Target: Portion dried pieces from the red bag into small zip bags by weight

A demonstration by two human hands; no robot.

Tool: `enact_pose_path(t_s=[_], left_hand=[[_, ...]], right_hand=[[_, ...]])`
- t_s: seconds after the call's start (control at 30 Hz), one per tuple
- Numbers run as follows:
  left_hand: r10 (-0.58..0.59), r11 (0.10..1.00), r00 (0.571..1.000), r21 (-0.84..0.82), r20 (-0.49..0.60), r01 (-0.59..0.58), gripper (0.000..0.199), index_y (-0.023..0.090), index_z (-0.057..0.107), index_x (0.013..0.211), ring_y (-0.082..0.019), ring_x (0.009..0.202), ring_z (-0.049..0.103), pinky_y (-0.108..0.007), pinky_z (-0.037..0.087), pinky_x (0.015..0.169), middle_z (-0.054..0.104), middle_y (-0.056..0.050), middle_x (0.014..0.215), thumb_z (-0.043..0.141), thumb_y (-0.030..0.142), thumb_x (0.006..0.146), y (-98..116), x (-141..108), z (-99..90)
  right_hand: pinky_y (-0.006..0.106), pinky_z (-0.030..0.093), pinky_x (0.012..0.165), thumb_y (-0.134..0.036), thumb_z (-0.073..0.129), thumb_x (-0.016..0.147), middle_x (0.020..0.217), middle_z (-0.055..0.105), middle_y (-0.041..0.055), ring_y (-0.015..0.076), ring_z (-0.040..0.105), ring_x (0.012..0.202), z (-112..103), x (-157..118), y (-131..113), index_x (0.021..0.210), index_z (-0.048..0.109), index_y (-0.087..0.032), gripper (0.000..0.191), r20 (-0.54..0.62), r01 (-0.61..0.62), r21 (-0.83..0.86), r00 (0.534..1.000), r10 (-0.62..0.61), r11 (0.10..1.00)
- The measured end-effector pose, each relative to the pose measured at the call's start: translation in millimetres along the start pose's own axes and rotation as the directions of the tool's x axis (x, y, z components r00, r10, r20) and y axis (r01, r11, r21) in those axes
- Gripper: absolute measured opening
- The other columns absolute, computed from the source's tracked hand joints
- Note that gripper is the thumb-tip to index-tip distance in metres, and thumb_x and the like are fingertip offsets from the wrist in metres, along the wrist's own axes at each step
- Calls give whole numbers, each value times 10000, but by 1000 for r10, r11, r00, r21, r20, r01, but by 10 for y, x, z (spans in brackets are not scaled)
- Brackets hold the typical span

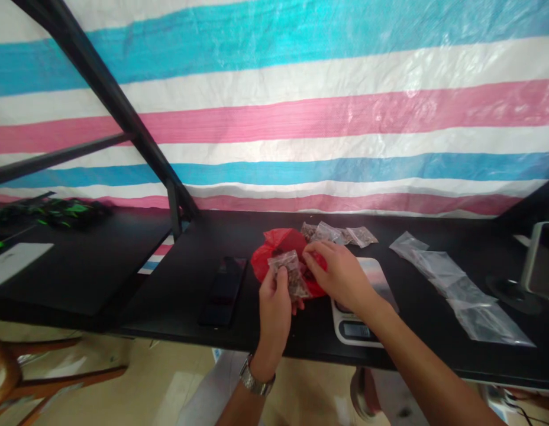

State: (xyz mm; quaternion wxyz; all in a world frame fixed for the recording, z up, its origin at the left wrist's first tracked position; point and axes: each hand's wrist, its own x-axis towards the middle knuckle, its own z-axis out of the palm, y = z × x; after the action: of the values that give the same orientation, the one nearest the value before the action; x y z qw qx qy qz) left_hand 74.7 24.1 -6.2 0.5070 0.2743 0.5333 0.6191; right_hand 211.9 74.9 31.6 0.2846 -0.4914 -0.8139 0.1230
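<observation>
The left hand (274, 313) is closed around a small clear bag (288, 272) with brown pieces inside; its thumb presses on the front of this bag, and a metal watch (255, 377) sits on the wrist. The right hand (341, 275) is partly closed, with the fingers bent and the thumb and forefinger tips near each other — I cannot tell if they meet or pinch something. These tips are just beside the small clear bag, over the red plastic bag (263, 264).

The red plastic bag lies open and crumpled on the black table (168, 307), behind and around the held bag. Some brown pieces show near its opening, but the hands hide a part of it. Just behind it lie several small filled bags (362, 236), close together. Under the right hand and forearm is a white scale (345, 335), partly covered; its display is at the near edge, but the digits are too blurred for reading.

To the right of the scale, flat clear bags (443, 266) lie overlapping in a slanting row. Farther right stands a device with a pale frame (529, 260) on a round dark base. On the left side, apart from the red plastic bag, a dark phone (224, 290) lies flat — near the front edge. Behind the table hangs a striped sheet (301, 118).
</observation>
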Motion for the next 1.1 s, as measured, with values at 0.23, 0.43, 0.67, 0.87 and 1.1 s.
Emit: enact_pose_path(t_s=[0.23, 0.43, 0.67, 0.87, 1.1], left_hand=[[-289, 836, 954, -464, 79, 292, 321, 130, 689, 970, -106, 476, 576, -191, 404, 423, 692, -24, 683, 486, 354, 1078, 77, 95, 131], [-251, 743, 936, -572, 245, 349, 257, 155, 695, 1071, -122, 546, 584, -211, 461, 470, 699, -30, 778, 570, 380, 1055, -18, 65, 109], [-355, 711, 916, -581, 190, 396, 352, 143, 656, 932, -87, 459, 482, -181, 401, 406, 635, -3, 701, 377, 247, 1119, 90, 85, 120], [-338, 674, 897, -593, 283, 441, 496, 116, 648, 871, -58, 384, 407, -170, 373, 379, 618, -25, 666, 248, 236, 1139, 281, 137, 50], [-410, 607, 830, -567, 378, 557, 519, 34, 667, 979, -14, 360, 385, -135, 319, 341, 633, -52, 729, 222, 239, 1152, 402, 213, -102]], right_hand=[[375, 510, 931, -295, 574, 1076, 1109, 810, 54, 241, 742, 1023, -3, -18, -39, 1108, 778, -230, 217, 5, 100, 208, 995, -103, 973], [424, 507, 995, -430, 323, 1163, 1181, 770, 95, 255, 709, 1106, -12, -24, -25, 1110, 809, -234, 526, 33, 177, 205, 982, -188, 963], [420, 531, 958, -492, 275, 1162, 1169, 766, 104, 251, 716, 1066, -6, -23, -22, 1199, 809, -231, 596, 45, 136, 259, 987, -153, 956], [413, 538, 1011, -492, 303, 1158, 1198, 741, 110, 251, 706, 1117, -7, -42, -21, 1318, 762, -218, 558, 7, 110, 331, 993, -120, 937], [427, 544, 1035, -569, 306, 1139, 1177, 709, 106, 263, 699, 1132, -63, -54, 90, 1293, 775, -249, 588, -94, 76, 382, 995, -43, 921]])
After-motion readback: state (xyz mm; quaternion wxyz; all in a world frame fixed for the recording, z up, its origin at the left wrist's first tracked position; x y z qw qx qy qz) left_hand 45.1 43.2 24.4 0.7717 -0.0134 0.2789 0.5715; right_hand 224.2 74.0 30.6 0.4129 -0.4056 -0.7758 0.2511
